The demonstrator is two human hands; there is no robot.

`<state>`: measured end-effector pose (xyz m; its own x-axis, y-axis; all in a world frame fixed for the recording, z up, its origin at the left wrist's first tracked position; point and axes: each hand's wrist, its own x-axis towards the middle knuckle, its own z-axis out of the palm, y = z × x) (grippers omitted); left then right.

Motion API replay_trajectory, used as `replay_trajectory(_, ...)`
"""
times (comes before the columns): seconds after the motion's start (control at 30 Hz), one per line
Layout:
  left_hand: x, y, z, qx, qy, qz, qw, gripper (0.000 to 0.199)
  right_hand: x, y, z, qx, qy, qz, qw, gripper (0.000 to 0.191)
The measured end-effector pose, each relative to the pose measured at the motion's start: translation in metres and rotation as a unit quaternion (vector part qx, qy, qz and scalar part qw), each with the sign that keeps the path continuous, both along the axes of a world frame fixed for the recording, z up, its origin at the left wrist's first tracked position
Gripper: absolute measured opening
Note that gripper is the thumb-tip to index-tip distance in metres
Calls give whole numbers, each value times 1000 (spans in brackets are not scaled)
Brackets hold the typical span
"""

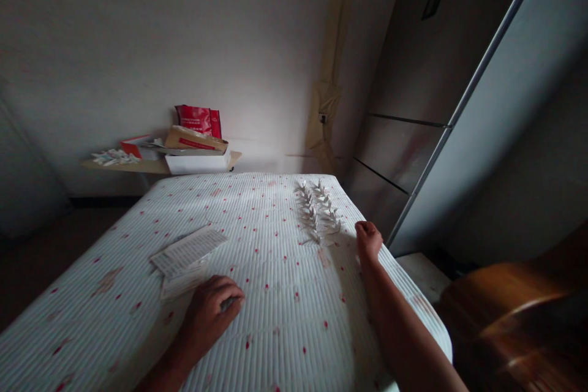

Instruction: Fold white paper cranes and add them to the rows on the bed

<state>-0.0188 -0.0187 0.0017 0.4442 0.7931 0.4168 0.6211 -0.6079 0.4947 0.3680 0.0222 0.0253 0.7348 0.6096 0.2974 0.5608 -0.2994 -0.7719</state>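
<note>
My left hand rests low on the table, fingers curled in and thumb tip close to them. A greyish patch shows in the gap; whether it is a held thing or the cloth I cannot make out. Just beyond the hand lie printed paper sheets, overlapping. My right hand is closed near the table's right edge; what is inside its fingers, if anything, is hidden. To its left, small folded white paper pieces, pointed like paper cranes, stand in two rows. The hand is apart from them.
A quilted white cloth with red specks covers the table. Behind, a side table bears a white box, a red bag and a white pile. A tall refrigerator and blurred brown furniture stand to the right.
</note>
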Motion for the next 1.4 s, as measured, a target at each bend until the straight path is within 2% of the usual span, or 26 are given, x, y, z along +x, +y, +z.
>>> replay_trajectory(0.13,0,-1,3,15,-11,7,1000,15,8,-8,0,71,54,-39,995,41)
replay_trajectory(0.23,-2,-2,4,43,-30,29,998,16,-6,-24,-1,106,78,-31,991,41)
replay_trajectory(0.3,-7,-1,4,68,-37,53,996,16,-25,-40,-1,140,79,72,984,33)
replay_trajectory(0.37,-15,3,4,105,-33,79,991,16,-51,-58,0,127,31,211,969,26)
replay_trajectory(0.43,-26,11,6,140,-6,111,984,19,-79,-73,0,74,-58,352,931,21)
replay_trajectory(0.5,-39,20,9,162,59,134,976,25,-107,-80,-1,22,-185,464,866,19)
replay_trajectory(0.53,-45,25,11,166,98,152,969,29,-120,-82,-2,12,-245,497,832,18)
replay_trajectory(0.63,-61,40,14,172,175,227,943,41,-157,-76,-7,0,-368,559,744,12)
replay_trajectory(0.7,-68,47,12,165,205,256,930,43,-180,-69,-10,7,-417,576,703,11)
replay_trajectory(0.83,-72,54,2,134,265,260,919,40,-218,-55,-14,38,-447,612,652,10)
replay_trajectory(0.87,-73,53,1,131,275,259,916,39,-225,-52,-14,46,-444,619,646,10)
replay_trajectory(1.0,-71,48,2,141,267,260,917,37,-237,-46,-17,38,-453,604,655,14)
replay_trajectory(1.2,-66,41,9,160,251,284,912,34,-233,-46,-20,17,-416,597,686,17)
replay_trajectory(1.4,-66,41,4,200,243,296,902,31,-234,-49,-14,12,-411,592,693,15)
